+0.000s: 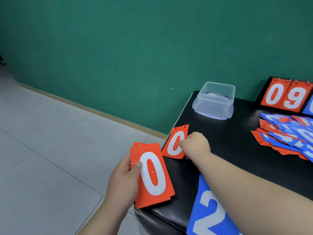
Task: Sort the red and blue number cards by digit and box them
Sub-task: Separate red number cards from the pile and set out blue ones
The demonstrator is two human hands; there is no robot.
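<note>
My left hand (pixel 125 177) grips a stack of red zero cards (pixel 152 175) just off the corner of the black table (pixel 228 133). My right hand (pixel 194 143) pinches a single red zero (pixel 176 143) (tilted, over the table edge). The clear box (pixel 214 100) sits farther back.

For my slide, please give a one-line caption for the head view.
Left hand grips a stack of red 0 cards; right hand pinches a single red 0 card.

A black, seemingly padded table (pixel 237 141) stands near green wall (pixel 118 48), grey floor (pixel 42 150).
</note>
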